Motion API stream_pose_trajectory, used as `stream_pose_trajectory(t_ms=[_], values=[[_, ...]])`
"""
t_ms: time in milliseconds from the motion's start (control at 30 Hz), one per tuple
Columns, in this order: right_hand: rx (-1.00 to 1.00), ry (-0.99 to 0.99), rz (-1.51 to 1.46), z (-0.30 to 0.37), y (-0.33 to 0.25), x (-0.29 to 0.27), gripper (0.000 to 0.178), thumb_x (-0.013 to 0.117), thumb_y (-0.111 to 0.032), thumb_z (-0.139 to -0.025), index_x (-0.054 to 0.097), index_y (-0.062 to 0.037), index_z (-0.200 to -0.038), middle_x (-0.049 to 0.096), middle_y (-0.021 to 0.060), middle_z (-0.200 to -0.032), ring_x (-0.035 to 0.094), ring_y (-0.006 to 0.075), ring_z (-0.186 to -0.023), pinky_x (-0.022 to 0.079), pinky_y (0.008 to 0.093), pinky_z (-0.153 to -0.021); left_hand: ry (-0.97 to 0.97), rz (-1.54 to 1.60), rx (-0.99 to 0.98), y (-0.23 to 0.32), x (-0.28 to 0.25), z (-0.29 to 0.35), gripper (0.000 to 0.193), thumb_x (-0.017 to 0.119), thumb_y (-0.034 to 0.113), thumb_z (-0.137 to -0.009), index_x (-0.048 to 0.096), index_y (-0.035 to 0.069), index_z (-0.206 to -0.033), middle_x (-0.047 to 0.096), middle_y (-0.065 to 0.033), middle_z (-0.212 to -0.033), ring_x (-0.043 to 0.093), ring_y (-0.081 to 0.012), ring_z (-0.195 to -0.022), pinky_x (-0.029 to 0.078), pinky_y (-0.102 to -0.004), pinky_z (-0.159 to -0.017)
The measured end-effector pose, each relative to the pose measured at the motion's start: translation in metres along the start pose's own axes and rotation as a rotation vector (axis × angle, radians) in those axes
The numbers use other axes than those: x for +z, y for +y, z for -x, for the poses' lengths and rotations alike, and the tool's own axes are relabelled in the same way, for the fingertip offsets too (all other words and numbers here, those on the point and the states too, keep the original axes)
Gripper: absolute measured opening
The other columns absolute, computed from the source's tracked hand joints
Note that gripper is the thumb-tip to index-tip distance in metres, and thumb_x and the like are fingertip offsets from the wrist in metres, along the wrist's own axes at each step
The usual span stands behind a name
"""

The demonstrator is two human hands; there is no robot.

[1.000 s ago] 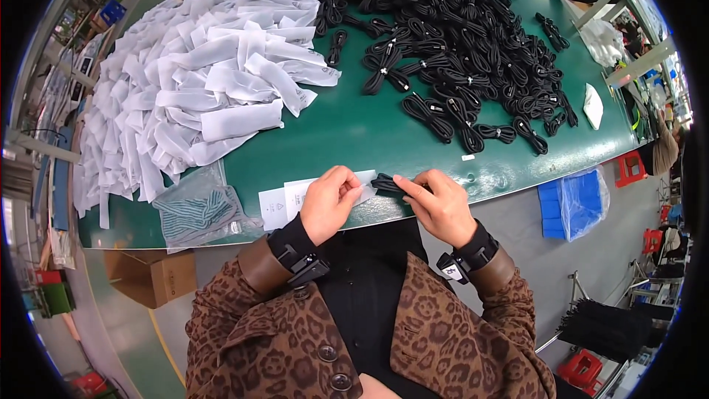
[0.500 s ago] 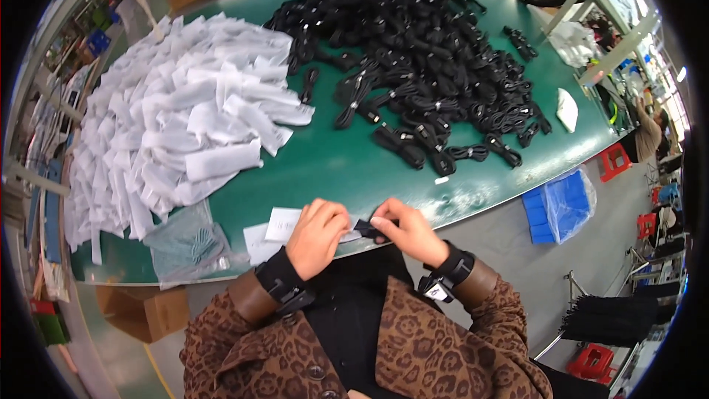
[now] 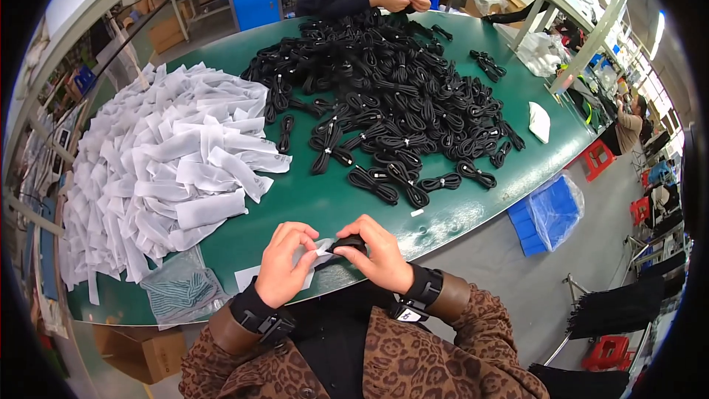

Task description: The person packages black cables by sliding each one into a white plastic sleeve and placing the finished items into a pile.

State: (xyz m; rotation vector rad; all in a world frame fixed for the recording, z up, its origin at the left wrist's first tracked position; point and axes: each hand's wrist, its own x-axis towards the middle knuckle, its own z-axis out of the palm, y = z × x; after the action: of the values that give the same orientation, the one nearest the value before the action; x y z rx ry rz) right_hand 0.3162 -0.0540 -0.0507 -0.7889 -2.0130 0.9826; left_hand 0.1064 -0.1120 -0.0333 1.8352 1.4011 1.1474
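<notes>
At the table's near edge, my right hand (image 3: 380, 257) grips a coiled black cable (image 3: 347, 244), fingers and thumb wrapped round it. My left hand (image 3: 286, 260) pinches a small white translucent sleeve (image 3: 323, 247) by its edge. The sleeve's mouth meets the cable's left end; how far the cable sits inside is hidden by my fingers. Under my left hand lies a flat white paper (image 3: 247, 276). Both hands are close together, with wristbands on both wrists.
A big heap of white sleeves (image 3: 170, 170) covers the table's left. Coiled black cables (image 3: 399, 81) are piled at the far middle. A clear bag of greenish strips (image 3: 185, 290) lies near left. Across the green table (image 3: 244, 229), a co-worker's hands (image 3: 399, 1) work. A blue bin (image 3: 543, 214) stands right.
My view has tilted up, showing more of the co-worker. The sleeve and the cable, held in the same hands, have come up more plainly into sight, end to end.
</notes>
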Motion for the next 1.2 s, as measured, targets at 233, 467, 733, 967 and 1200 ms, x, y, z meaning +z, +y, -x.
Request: stream_pose_trajectory(t_ms=[233,467,733,967,1200], values=[[-0.104,0.057,-0.242,-0.011,-0.017,0.003,0.025,0.078,-0.003,-0.08,0.062,-0.0022,-0.1,0.057,0.0131,-0.11,0.062,0.0243,-0.091,0.053,0.0322,-0.076,-0.019,0.538,-0.186,0.008,-0.01,-0.005,0.008,0.063,0.005,-0.091,0.055,0.003,-0.091,0.059,-0.0108,-0.118,0.056,-0.0213,-0.114,0.045,-0.0353,-0.097],[-0.345,-0.12,-0.042,-0.024,-0.009,0.002,0.02,0.076,-0.003,-0.082,0.062,-0.0014,-0.097,0.057,0.0145,-0.116,0.063,0.0258,-0.089,0.053,0.0331,-0.075,-0.129,0.77,-0.198,-0.005,-0.015,-0.01,0.011,0.059,0.012,-0.098,0.055,0.002,-0.095,0.057,-0.0111,-0.123,0.056,-0.0173,-0.113,0.045,-0.0331,-0.098],[-0.343,-0.132,-0.151,-0.031,-0.021,0.0,0.019,0.073,-0.003,-0.085,0.064,-0.002,-0.101,0.059,0.0126,-0.108,0.062,0.024,-0.082,0.053,0.0312,-0.072,-0.141,0.971,-0.391,-0.001,-0.023,-0.011,0.011,0.058,0.013,-0.099,0.055,0.002,-0.099,0.058,-0.0103,-0.121,0.059,-0.0157,-0.104,0.049,-0.0307,-0.09],[-0.273,0.095,0.091,-0.037,-0.017,-0.01,0.018,0.071,0.002,-0.083,0.065,-0.0026,-0.099,0.06,0.0111,-0.096,0.062,0.0209,-0.079,0.051,0.0281,-0.064,0.502,0.564,-0.192,-0.041,-0.109,-0.028,0.022,0.055,0.014,-0.099,0.057,0.002,-0.118,0.063,-0.0091,-0.116,0.06,-0.0135,-0.103,0.049,-0.0285,-0.088],[-0.104,0.033,0.383,-0.039,0.023,-0.041,0.016,0.071,-0.001,-0.082,0.067,-0.003,-0.097,0.06,0.0091,-0.092,0.063,0.0238,-0.078,0.051,0.0314,-0.064,0.33,-0.189,-0.195,-0.04,-0.101,0.013,0.03,0.064,0.009,-0.091,0.06,0.001,-0.12,0.064,-0.0091,-0.115,0.061,-0.0198,-0.104,0.048,-0.0326,-0.091]])
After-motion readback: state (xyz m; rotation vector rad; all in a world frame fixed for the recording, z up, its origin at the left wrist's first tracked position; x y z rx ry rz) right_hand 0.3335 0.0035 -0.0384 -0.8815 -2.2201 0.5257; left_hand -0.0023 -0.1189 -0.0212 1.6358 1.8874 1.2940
